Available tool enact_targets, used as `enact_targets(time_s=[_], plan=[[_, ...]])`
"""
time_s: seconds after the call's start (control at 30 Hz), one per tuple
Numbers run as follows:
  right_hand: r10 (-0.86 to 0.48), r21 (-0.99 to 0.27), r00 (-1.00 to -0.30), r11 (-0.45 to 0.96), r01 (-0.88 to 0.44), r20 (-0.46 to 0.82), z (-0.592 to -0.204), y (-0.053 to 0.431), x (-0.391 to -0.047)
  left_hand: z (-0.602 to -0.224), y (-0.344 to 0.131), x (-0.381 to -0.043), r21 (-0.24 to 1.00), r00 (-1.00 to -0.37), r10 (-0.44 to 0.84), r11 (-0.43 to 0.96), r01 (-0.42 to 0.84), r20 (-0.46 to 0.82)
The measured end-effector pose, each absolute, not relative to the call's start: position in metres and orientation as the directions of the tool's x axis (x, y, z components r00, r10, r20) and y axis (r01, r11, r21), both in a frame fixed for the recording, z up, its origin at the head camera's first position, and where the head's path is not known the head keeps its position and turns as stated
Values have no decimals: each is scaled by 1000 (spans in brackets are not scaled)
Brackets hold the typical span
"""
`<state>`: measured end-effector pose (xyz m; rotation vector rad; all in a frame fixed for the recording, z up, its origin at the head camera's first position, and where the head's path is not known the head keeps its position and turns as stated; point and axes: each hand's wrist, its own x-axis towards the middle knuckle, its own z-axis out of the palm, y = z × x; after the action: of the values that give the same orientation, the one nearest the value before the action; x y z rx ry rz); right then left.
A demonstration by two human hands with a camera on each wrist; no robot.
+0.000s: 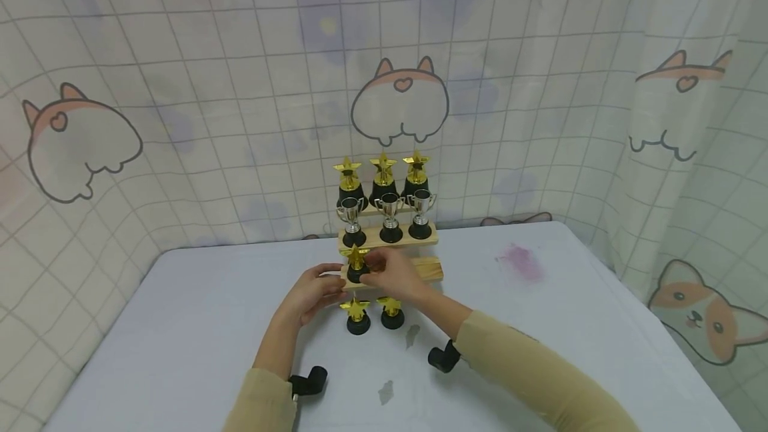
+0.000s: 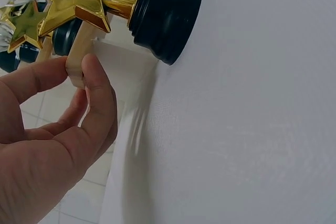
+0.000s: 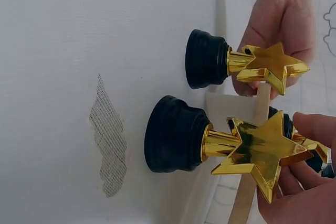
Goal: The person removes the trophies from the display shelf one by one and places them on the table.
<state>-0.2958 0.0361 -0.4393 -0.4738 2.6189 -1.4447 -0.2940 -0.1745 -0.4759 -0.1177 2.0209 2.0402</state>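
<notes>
A small gold star trophy (image 1: 357, 259) with a black base stands near the left end of the lowest tier of a wooden stepped display stand (image 1: 429, 269). My right hand (image 1: 397, 276) holds this trophy by its side from the right. At the tier's left end, my left hand (image 1: 313, 291) pinches the board end (image 2: 79, 56) between thumb and finger. Two more star trophies stand on the table in front: a left one (image 1: 357, 317) and a right one (image 1: 392, 314). In the right wrist view the nearer star (image 3: 265, 153) partly covers the right hand (image 3: 307, 195).
Silver cup trophies (image 1: 390, 215) line the middle tier, with larger gold star trophies (image 1: 383, 179) behind them on the top tier. A white cloth covers the table (image 1: 198, 332), marked by grey patches and a pink stain (image 1: 522, 262). A patterned curtain (image 1: 240, 119) hangs behind.
</notes>
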Motion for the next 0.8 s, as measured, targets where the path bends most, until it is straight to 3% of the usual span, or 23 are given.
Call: enact_targets(time_s=[0.8], plan=[[-314, -775, -944, 570, -273, 101, -444, 22, -298, -472, -175, -293, 964, -954, 150, -5, -264, -260]])
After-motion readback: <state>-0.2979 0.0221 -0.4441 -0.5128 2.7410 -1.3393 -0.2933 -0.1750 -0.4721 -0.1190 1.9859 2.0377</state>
